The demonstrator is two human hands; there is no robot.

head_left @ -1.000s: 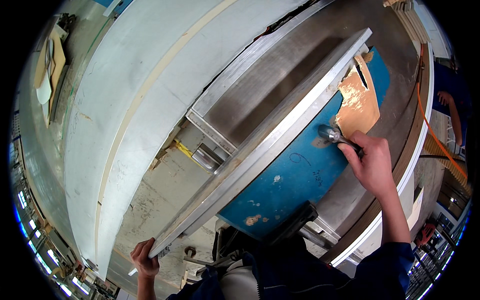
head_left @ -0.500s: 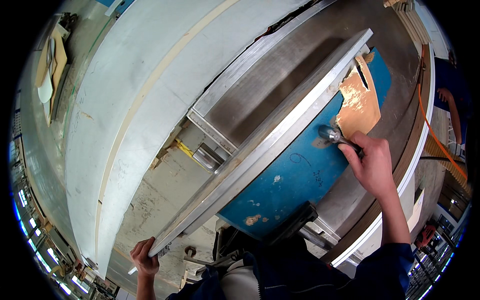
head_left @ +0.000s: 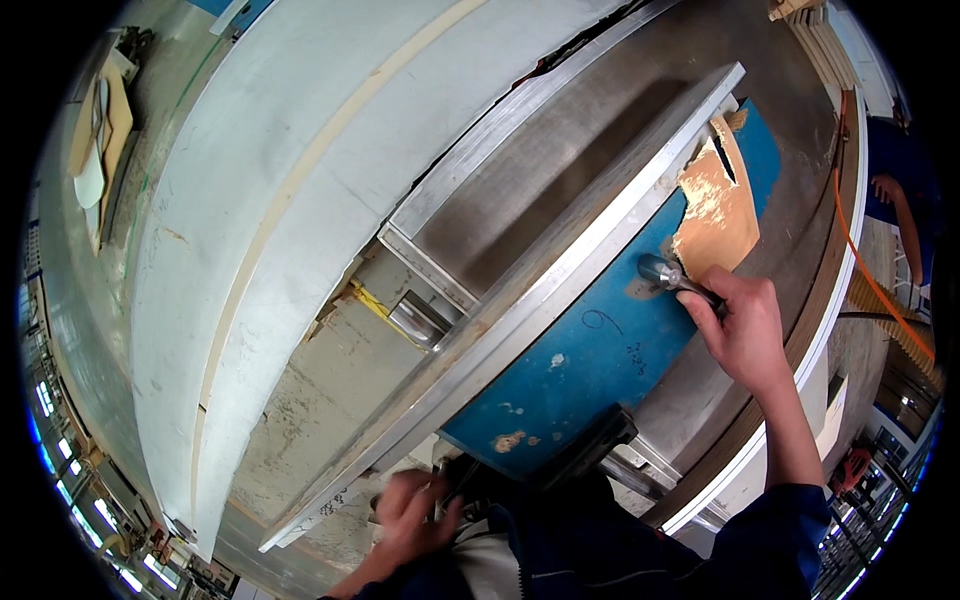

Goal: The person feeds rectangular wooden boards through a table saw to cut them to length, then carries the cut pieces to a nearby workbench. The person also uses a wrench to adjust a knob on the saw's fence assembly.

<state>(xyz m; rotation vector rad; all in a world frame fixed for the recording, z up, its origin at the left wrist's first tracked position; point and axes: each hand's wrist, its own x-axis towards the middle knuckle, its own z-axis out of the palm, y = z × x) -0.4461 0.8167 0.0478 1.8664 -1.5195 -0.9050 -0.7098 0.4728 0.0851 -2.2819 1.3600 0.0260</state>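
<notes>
My right hand [head_left: 745, 318] is closed round a black-handled tool with a rounded metal head [head_left: 660, 270]. The tool's head meets a grey worn patch on a blue panel [head_left: 570, 390]. Just beyond the hand, a torn tan sheet [head_left: 722, 215] lies over the panel's far part. Along the panel's left side runs a long metal-edged straight bar [head_left: 530, 305], slanting from near left to far right. My left hand [head_left: 410, 515] is off the bar, close to my body beside some dark metal parts; motion smears its fingers, so whatever they hold cannot be made out.
A large pale curved panel [head_left: 300, 240] fills the left side. Under the bar are a metal table surface [head_left: 560, 180] and a metal cylinder [head_left: 420, 320] beside a yellow strap. A black clamp-like block [head_left: 590, 450] sits at the blue panel's near edge. An orange hose [head_left: 868, 265] and another person's arm [head_left: 903, 225] are at right.
My left hand has let go of the bar's near end and moved right, toward my body. The bar's near end has shifted slightly. My right hand and the tool are almost unmoved.
</notes>
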